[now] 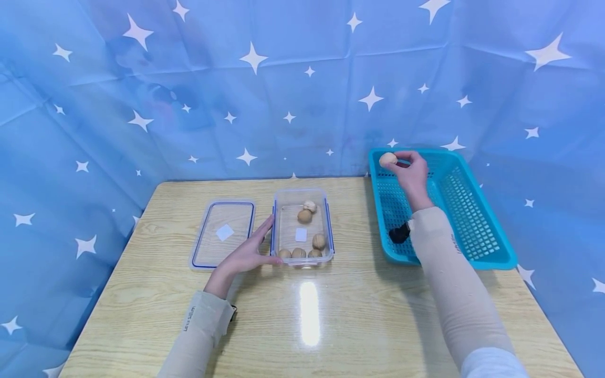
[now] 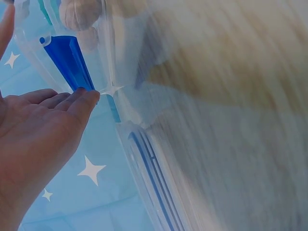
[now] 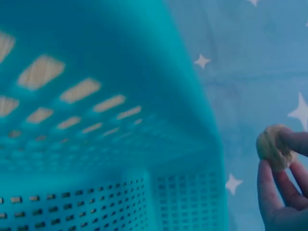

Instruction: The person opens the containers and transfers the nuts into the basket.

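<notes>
My right hand [image 1: 413,176] pinches a walnut [image 1: 388,159] between thumb and fingertips, above the far left rim of a teal basket [image 1: 491,226]. In the right wrist view the walnut [image 3: 276,147] shows a ridged seam, beside the basket wall [image 3: 187,192]. My left hand [image 1: 248,254] rests against the left side of a clear plastic box [image 1: 302,195], thumb at its near corner and fingers straight along its side. Inside the box lie several walnuts [image 1: 304,216], some along its near wall. The left wrist view shows the fingertips at the box's blue clip [image 2: 70,60].
A clear lid [image 1: 222,210] with a blue seal lies on the wooden table [image 1: 264,325], left of the box. Behind the table hangs a blue curtain [image 1: 302,142] with white stars. The basket stands at the table's right, close to the curtain.
</notes>
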`<action>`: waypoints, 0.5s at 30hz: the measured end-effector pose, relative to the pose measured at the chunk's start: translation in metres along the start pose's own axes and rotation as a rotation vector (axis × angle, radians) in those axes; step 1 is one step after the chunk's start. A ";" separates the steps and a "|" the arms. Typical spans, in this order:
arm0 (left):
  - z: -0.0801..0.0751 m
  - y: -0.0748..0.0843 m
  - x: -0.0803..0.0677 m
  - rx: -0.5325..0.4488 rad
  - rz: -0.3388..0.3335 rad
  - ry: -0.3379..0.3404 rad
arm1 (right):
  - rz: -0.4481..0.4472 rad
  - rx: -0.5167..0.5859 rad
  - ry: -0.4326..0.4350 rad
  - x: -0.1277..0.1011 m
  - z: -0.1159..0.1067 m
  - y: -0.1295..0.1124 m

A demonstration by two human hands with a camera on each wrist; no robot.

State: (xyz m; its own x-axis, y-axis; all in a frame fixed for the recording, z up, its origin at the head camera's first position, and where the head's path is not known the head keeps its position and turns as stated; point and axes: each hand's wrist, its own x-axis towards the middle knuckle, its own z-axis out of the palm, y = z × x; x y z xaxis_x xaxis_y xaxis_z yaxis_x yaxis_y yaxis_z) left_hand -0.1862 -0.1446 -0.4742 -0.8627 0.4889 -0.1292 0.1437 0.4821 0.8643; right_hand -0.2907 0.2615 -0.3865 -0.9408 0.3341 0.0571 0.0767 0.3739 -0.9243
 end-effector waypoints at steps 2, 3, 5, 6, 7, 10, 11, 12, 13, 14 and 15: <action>0.000 0.000 0.000 -0.001 0.002 -0.003 | 0.007 -0.005 0.007 0.001 -0.002 0.005; 0.000 0.000 0.000 -0.001 0.006 -0.004 | 0.011 -0.012 0.012 0.002 -0.002 0.007; 0.000 0.000 0.000 -0.006 0.005 -0.005 | 0.020 -0.019 0.020 0.002 -0.004 0.011; 0.000 0.000 0.000 -0.008 0.003 -0.005 | 0.022 -0.023 0.020 0.003 -0.004 0.013; 0.000 -0.001 0.000 -0.009 0.002 -0.005 | 0.025 -0.026 0.020 0.003 -0.005 0.015; 0.000 -0.002 0.001 -0.013 -0.002 -0.005 | 0.035 -0.046 0.017 0.004 -0.007 0.021; 0.000 -0.002 0.001 -0.015 -0.006 -0.006 | 0.037 -0.049 0.014 0.004 -0.007 0.023; 0.000 -0.002 0.001 -0.015 -0.007 -0.005 | 0.041 -0.055 0.012 0.004 -0.008 0.025; 0.000 -0.002 0.001 -0.017 -0.008 -0.006 | 0.047 -0.060 0.012 0.005 -0.008 0.027; 0.000 -0.002 0.001 -0.017 -0.010 -0.005 | 0.051 -0.066 0.011 0.005 -0.009 0.029; 0.000 -0.002 0.001 -0.016 -0.011 -0.004 | 0.053 -0.070 0.008 0.005 -0.009 0.030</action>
State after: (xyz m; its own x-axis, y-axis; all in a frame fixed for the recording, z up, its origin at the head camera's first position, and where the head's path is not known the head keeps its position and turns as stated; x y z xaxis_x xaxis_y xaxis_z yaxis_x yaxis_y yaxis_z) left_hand -0.1871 -0.1448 -0.4757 -0.8625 0.4863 -0.1403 0.1267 0.4757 0.8704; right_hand -0.2900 0.2822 -0.4108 -0.9320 0.3623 0.0122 0.1494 0.4148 -0.8976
